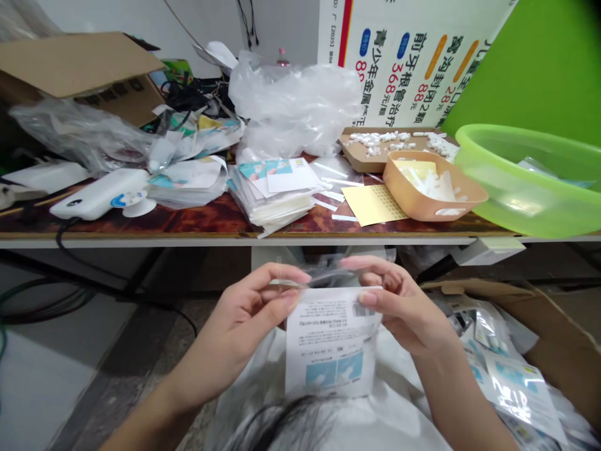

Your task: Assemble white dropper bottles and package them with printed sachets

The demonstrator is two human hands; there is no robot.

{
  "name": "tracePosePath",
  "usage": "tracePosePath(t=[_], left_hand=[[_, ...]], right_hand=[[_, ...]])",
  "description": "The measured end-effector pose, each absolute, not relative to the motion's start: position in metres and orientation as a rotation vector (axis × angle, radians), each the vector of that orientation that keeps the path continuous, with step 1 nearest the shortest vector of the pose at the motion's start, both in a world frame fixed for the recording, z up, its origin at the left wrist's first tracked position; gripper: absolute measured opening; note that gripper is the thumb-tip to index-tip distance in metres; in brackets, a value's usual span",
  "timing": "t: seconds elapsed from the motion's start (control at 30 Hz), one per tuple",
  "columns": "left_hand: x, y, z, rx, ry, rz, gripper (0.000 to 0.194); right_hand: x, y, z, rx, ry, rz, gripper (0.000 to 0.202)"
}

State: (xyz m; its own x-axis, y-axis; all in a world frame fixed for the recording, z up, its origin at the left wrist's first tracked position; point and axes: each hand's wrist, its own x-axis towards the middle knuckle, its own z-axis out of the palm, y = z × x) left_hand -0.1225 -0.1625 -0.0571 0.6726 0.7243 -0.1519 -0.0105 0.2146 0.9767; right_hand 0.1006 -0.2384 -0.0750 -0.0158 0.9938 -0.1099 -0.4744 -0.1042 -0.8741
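Over my lap, a clear plastic bag hangs between my hands, with a white printed card in it or against it. The card carries small text, a barcode and two blue pictures. My left hand pinches the bag's upper left edge between thumb and fingers. On the other side, my right hand grips the upper right, its thumb on the card near the barcode. Beyond them on the table lies a stack of bagged cards. Part of my fingers is hidden behind the card and bag.
A yellow sheet lies beside an orange bin of white strips. Behind are a cardboard tray of small white pieces and a green basin. A white corded device sits left. Low right, a carton holds filled packets.
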Motion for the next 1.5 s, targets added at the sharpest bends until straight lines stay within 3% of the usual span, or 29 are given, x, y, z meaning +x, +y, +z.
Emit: tracePosePath(t=[0.13,0.27,0.63,0.9,1.3,1.5], left_hand=[[-0.120,-0.164,-0.060,1.288,0.714,0.622,0.004],[-0.118,-0.163,-0.064,1.316,0.736,0.677,0.004],[-0.115,-0.160,-0.060,1.668,0.640,0.738,0.028],[-0.122,-0.160,-0.060,1.904,0.603,0.696,0.030],[-0.124,-0.163,-0.066,1.822,0.628,0.618,0.026],[-0.108,-0.174,-0.071,1.556,0.853,0.627,0.038]], right_hand=[[0.106,-0.238,-0.078,-0.918,-0.786,1.431,0.010],[0.107,-0.238,-0.082,-0.927,-0.785,1.377,0.006],[0.113,-0.249,-0.111,-0.869,-0.979,1.206,0.017],[0.122,-0.250,-0.117,-0.836,-1.139,1.176,0.022],[0.128,-0.247,-0.122,-0.826,-1.234,1.188,0.026],[0.127,-0.243,-0.121,-0.819,-1.262,1.179,0.027]])
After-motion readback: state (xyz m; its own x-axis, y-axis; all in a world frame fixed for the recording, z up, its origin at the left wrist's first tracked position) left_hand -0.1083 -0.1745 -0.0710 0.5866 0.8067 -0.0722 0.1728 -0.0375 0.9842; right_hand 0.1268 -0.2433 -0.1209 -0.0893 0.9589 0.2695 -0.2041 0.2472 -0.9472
